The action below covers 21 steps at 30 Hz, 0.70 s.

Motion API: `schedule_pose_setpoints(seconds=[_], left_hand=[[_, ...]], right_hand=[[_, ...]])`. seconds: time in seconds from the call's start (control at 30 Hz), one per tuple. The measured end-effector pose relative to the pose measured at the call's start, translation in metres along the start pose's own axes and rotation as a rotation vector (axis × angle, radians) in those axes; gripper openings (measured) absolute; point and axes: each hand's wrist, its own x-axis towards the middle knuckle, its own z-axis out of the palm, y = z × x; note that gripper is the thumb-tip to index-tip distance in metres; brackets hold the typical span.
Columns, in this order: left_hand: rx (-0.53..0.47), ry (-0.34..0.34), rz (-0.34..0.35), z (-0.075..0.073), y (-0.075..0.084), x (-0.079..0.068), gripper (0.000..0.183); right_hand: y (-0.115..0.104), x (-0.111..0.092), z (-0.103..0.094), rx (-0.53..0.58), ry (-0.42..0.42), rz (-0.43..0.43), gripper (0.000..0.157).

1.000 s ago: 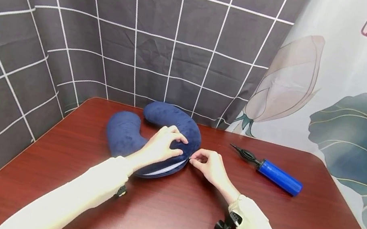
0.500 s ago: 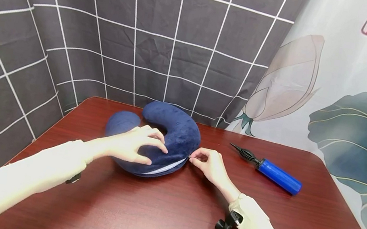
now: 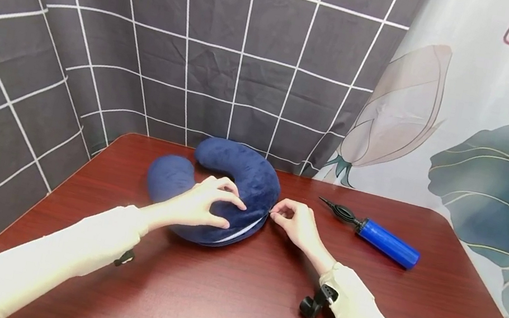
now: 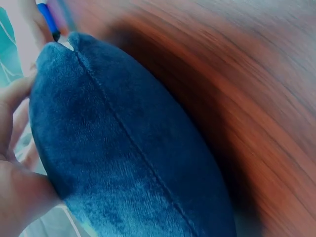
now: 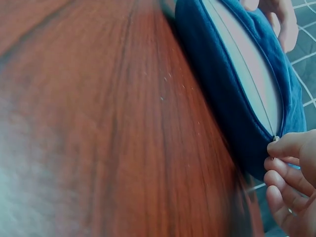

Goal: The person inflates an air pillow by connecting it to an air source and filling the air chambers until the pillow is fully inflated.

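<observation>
A navy plush U-shaped neck pillow (image 3: pixel 256 179) lies on the table, its curve towards me. Along its near right edge the zipper gapes, and a strip of white inner material (image 5: pixel 247 74) shows through. My right hand (image 3: pixel 298 224) pinches the zipper pull (image 5: pixel 275 139) between thumb and forefinger at the opening's right end. On top of the pillow rests my left hand (image 3: pixel 203 204), thumb and fingers spread apart and bent only loosely. In the left wrist view the closed seam of the pillow (image 4: pixel 118 128) runs towards the small gap at its far end.
A blue hand pump (image 3: pixel 388 244) with a black nozzle lies to the right on the reddish-brown wooden table (image 3: pixel 229 302). Behind the table hang a dark grid-patterned curtain (image 3: pixel 208 71) and a pale flower-printed one (image 3: pixel 465 179).
My left hand first slid left across the pillow, then came partly back right. My right hand has shifted slightly right and away with the zipper pull, and the pillow has turned a little.
</observation>
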Motion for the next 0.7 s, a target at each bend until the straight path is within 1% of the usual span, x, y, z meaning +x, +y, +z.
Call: schedule_pose_setpoints(seconds=[0.1, 0.27, 0.47, 0.6, 0.7], left_hand=[[0.002, 0.012, -0.017, 0.003, 0.002, 0.002, 0.038], [-0.008, 0.033, -0.022, 0.007, 0.002, 0.002, 0.037], [-0.012, 0.03, -0.042, 0.008, 0.002, 0.002, 0.037], [-0.018, 0.027, -0.053, 0.009, 0.002, 0.001, 0.036], [-0.028, 0.025, -0.057, 0.01, 0.001, 0.002, 0.036]], right_hand=[[0.001, 0.0, 0.0, 0.0, 0.004, 0.004, 0.004], [-0.001, -0.001, 0.0, 0.011, -0.005, 0.01, 0.005], [-0.004, -0.006, -0.001, 0.009, -0.025, 0.005, 0.006], [-0.006, -0.01, 0.001, 0.01, -0.039, -0.017, 0.009], [-0.008, -0.014, 0.002, 0.022, -0.051, -0.047, 0.007]])
